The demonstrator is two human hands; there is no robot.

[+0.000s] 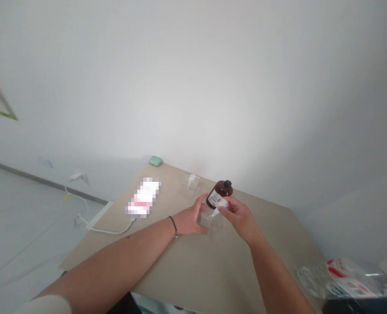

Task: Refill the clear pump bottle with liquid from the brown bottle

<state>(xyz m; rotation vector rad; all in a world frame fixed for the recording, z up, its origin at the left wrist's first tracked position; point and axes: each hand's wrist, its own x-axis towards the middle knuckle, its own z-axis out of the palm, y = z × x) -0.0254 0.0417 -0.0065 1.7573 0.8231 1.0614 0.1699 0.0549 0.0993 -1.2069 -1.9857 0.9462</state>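
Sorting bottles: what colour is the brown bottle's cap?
The cap is black, clearest in the head view.

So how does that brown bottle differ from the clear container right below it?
The brown bottle is dark and tinted with a black cap and a white label, while the clear container is see-through and looks squarer. The brown bottle is tilted up between the left hand and right hand; the clear container sits lower, beneath it. Both are over the tan tabletop.
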